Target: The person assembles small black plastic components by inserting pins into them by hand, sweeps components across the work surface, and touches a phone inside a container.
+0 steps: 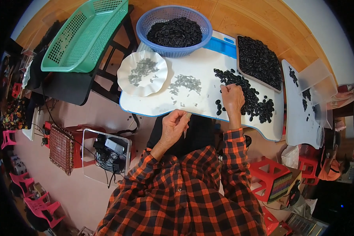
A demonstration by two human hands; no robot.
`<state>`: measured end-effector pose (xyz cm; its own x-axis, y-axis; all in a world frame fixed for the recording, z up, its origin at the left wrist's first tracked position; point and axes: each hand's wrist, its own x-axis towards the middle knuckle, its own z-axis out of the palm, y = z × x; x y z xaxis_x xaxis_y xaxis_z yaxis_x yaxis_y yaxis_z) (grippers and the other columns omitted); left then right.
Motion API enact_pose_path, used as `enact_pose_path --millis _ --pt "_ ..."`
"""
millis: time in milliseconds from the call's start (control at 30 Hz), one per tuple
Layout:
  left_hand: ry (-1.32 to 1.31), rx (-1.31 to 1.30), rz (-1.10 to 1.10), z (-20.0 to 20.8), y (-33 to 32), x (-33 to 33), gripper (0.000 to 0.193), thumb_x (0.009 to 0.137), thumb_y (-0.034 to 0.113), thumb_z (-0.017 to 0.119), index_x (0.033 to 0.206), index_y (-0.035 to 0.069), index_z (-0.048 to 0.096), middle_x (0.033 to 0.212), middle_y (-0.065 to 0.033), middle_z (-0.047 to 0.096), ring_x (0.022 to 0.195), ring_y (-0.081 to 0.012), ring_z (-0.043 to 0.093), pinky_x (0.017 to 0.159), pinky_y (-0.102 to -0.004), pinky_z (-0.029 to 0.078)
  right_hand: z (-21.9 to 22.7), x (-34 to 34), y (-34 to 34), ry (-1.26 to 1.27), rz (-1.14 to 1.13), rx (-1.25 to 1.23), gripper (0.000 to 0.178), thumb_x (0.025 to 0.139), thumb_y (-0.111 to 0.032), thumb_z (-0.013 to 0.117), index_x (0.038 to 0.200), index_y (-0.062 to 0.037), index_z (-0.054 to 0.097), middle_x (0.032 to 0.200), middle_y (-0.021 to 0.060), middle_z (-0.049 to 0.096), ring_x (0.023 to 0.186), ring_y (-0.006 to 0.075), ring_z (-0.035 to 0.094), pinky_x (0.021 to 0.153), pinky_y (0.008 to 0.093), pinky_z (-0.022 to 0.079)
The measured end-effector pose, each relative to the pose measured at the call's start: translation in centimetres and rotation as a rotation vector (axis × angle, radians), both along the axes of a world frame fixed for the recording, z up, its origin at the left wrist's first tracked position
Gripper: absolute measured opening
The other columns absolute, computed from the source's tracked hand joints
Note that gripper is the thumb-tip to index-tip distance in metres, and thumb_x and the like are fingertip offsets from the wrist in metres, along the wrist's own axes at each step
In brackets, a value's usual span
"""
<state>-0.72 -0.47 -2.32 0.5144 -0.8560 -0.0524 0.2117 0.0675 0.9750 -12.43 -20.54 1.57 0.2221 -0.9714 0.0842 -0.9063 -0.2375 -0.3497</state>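
My left hand (173, 129) is at the table's front edge, thumb and fingertips pinched together; whatever they hold is too small to make out. Over the white table (202, 103), my right hand (233, 98) has its fingers curled in beside a spread of small black oval pieces (259, 103). What its fingertips hold, if anything, is hidden. Small clear pieces (185, 84) lie in a loose pile between the hands and the back of the table. More of them sit in a white scalloped plate (124, 80) at the left.
At the back stands a blue-purple basket (142, 29) of black pieces. A tray (240, 59) packed with black ovals is at the back right. On the left, a green basket (78, 47) rests on a black stand. A second white table (301, 129) stands at the right.
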Motion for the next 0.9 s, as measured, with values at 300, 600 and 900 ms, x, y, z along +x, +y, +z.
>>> enact_pose_path --millis 300,600,900 --pt "0.021 0.020 -0.005 0.1 0.1 0.2 0.012 0.089 0.012 0.062 0.087 0.000 0.059 0.069 0.0008 0.056 0.056 -0.0031 0.052 0.048 -0.0176 0.043 -1.0 1.0 -0.8 -0.014 0.076 0.093 0.023 0.080 -0.025 0.064 0.087 -0.0035 0.067 0.095 0.0191 0.060 0.088 0.0366 0.061 0.076 0.0452 0.048" --pt "0.062 0.028 0.014 0.0 0.4 0.6 0.012 0.090 0.012 0.061 0.089 0.000 0.060 0.070 0.0008 0.057 0.057 -0.0033 0.052 0.049 -0.0180 0.045 -1.8 2.5 2.3 -0.242 0.366 0.048 0.011 0.080 -0.009 0.063 0.087 -0.0012 0.059 0.088 0.0156 0.061 0.080 0.0319 0.062 0.069 0.0401 0.048" --pt "0.326 -0.006 -0.021 0.3 0.5 1.2 0.016 0.091 0.014 0.060 0.094 -0.001 0.060 0.077 -0.0026 0.061 0.058 -0.0053 0.055 0.049 -0.0186 0.046 0.0 0.9 5.5 -0.968 0.310 0.676 0.014 0.082 -0.006 0.065 0.093 0.0012 0.062 0.076 -0.0004 0.060 0.062 0.0047 0.050 0.056 0.0184 0.040"
